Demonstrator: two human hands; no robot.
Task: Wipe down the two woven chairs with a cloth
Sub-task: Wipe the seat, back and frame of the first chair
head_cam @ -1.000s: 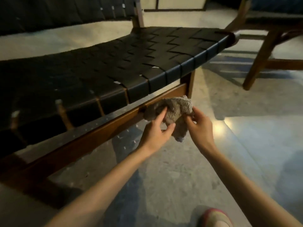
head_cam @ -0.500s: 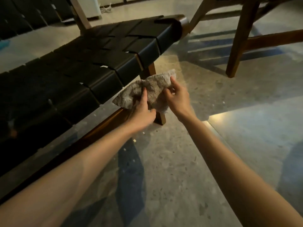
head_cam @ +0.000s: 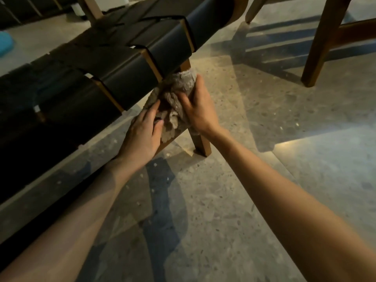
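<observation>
Forearms, bare, two, reach in from the lower edge over a speckled stone floor (head_cam: 223, 200).

Left hand (head_cam: 142, 135): lies on the lower end of the cloth (head_cam: 173, 112), fingers (head_cam: 151, 110) laid fairly straight and close together, thumb against the folds.

Right hand (head_cam: 198, 110): flat over the upper end of the cloth, fingers (head_cam: 183, 98) spread wide and pressing it.

Cloth: grey-beige, bunched, held between both hands against the wooden side rail where it meets the front leg (head_cam: 201, 143), just under the seat edge.

Woven chair (head_cam: 132, 64): black straps wrapped over a wood frame, running off to the upper left.

Second chair (head_cam: 321, 47): wooden legs and rail only, upper right, well apart.

Blue object (head_cam: 5, 44): on the floor at the far left edge, cut off and not identifiable.
</observation>
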